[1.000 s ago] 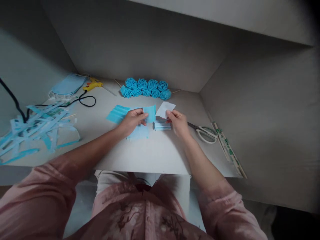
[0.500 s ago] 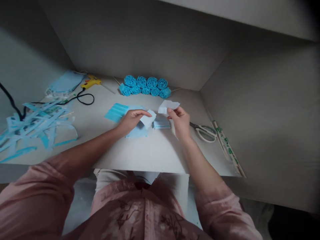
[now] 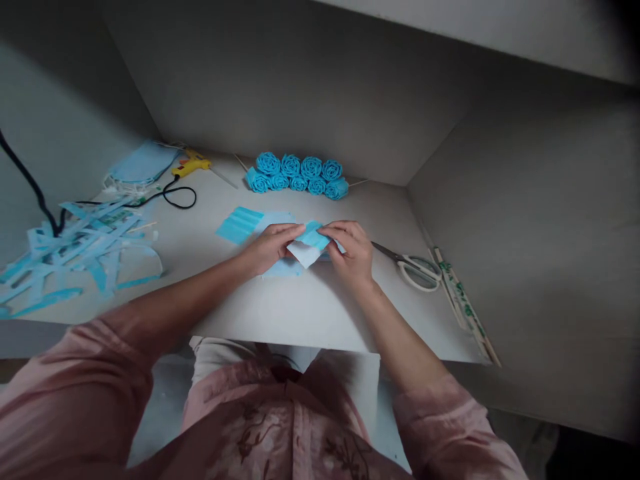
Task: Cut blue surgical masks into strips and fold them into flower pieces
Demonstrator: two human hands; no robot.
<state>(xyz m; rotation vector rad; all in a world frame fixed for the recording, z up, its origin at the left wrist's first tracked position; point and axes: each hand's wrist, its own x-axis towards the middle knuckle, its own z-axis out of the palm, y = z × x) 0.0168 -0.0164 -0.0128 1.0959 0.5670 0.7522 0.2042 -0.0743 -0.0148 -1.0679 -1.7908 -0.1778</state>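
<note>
Between my hands is a piece of face mask fabric (image 3: 315, 235), pleated and blue on top with a white layer showing below. My left hand (image 3: 270, 248) pinches its left side between thumb and fingers. On the right side, my right hand (image 3: 353, 252) grips the same fabric with closed fingers. Whether the white layer is a separate piece cannot be made out. Under and beside my left hand lie a pleated blue mask piece (image 3: 240, 225) and a pale blue sheet (image 3: 283, 269). A small stack of pieces is mostly hidden behind my right hand.
Scissors (image 3: 420, 272) lie right of my right hand, beside wrapped sticks (image 3: 463, 300). Blue fabric roses (image 3: 299, 175) line the back. A yellow glue gun (image 3: 193, 163), a mask stack (image 3: 143, 163) and a heap of cut strips (image 3: 85, 250) are on the left.
My hands have come together, and the separate white pieces they held apart are now joined or overlapped, with a blue pleated face showing. The whole view has shifted slightly.
</note>
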